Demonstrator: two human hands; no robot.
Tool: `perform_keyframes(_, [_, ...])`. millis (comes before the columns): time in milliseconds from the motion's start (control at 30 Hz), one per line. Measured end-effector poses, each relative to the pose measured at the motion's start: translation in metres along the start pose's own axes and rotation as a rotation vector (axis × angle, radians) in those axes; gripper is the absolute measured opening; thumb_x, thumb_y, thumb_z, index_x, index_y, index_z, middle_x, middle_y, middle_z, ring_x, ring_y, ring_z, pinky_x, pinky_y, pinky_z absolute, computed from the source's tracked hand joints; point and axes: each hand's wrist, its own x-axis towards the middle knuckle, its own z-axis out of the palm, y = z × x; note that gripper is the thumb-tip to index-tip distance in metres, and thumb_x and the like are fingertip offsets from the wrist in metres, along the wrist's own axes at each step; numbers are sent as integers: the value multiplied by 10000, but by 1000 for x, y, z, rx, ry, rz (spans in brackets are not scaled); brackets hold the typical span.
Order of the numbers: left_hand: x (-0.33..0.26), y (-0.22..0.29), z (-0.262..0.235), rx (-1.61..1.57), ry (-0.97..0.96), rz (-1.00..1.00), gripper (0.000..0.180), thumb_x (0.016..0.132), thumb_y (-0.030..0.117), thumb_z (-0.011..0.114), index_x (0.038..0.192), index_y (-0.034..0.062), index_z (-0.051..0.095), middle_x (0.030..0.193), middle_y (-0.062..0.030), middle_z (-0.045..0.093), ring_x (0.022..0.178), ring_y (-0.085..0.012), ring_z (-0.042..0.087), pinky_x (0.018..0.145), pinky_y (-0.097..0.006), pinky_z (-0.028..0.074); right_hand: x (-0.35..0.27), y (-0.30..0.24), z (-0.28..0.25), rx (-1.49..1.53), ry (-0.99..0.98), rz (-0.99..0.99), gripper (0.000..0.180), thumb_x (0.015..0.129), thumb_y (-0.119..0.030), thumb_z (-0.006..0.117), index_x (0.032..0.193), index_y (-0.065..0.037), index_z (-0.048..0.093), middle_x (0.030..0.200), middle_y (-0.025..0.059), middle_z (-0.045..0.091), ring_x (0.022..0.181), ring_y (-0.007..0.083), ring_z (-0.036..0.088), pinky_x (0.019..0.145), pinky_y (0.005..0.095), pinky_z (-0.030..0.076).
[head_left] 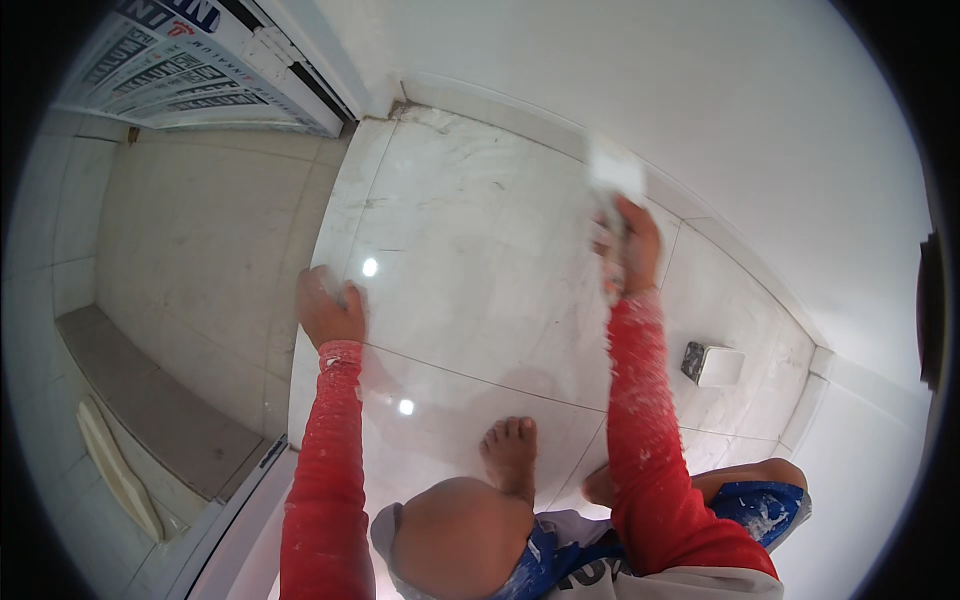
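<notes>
Right hand [638,245] closed round the near end of a blurred, flat-ended white tool [617,172], up by the skirting [695,203]; likely light and stiff, best held at that narrower end. Left hand [332,310] loosely parted at the tiled floor's [470,230] edge, nothing visible in it. Blur hides the tool's outline and any wall [770,130] contact.

"What do we see beyond the right hand [634,245]?"
"We see a white wall [720,110] and its pale skirting [500,115]."
"And left of the left hand [332,310]?"
"We find a beige floor [190,220]; right of that hand, glossy tiles [460,230] show bright reflections [370,267]."
</notes>
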Motion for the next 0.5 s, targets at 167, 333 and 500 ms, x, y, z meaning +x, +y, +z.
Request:
perform_keyframes(167, [-1, -6, 4, 23, 55, 56, 409, 793, 179, 650, 1134, -16, 539, 1101, -211, 559, 1041, -416, 550, 897, -495, 439, -26, -24, -99, 421, 468, -45, 242, 936, -264, 585, 1059, -62, 534, 790, 70, 600, 548, 139, 550, 471, 277, 461])
perform_keyframes(333, [-3, -11, 5, -9, 12, -16, 436, 794, 202, 654, 1156, -11, 538, 1155, -224, 554, 1087, -432, 533, 935, -513, 422, -21, -10, -44, 149, 447, -98, 232, 953, -318, 553, 985, -89, 557, 728, 13, 586, 504, 132, 545, 348, 267, 366])
perform_keyframes(500, [-4, -12, 5, 1, 1, -25, 469, 799, 222, 658, 1199, 11, 534, 1201, -228, 549, 1121, -436, 521, 968, -527, 401, -17, 23, 134, 349, 196, -51, 234, 926, -208, 611, 1109, -97, 516, 786, 63, 609, 527, 161, 581, 368, 309, 438])
